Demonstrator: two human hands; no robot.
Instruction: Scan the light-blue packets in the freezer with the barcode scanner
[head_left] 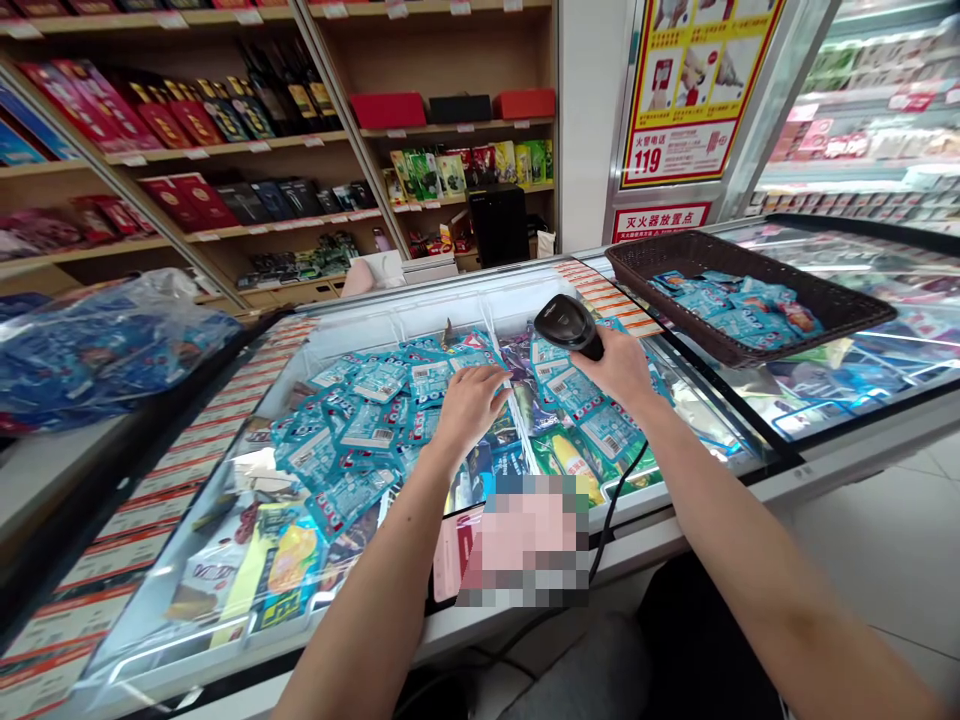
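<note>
My right hand [621, 368] is wrapped round the grip of a black handheld barcode scanner [566, 325], its head turned to the left above the freezer's glass top. My left hand [472, 402] is palm down over a spread of small blue packets [375, 380], fingers reaching to the right and thumb apart; nothing shows in its grasp. More blue packets [576, 385] lie below the scanner, several with barcodes facing up. From the scanner a black cable [624, 482] runs down over the freezer's front edge.
At the right, a brown woven basket [679, 325] holds more blue packets. A plastic-wrapped blue bundle [112, 345] sits at the left. Close to me, a pink panel [452, 560] is partly pixelated. Stocked shelves [262, 145] stand behind the chest freezer [450, 300].
</note>
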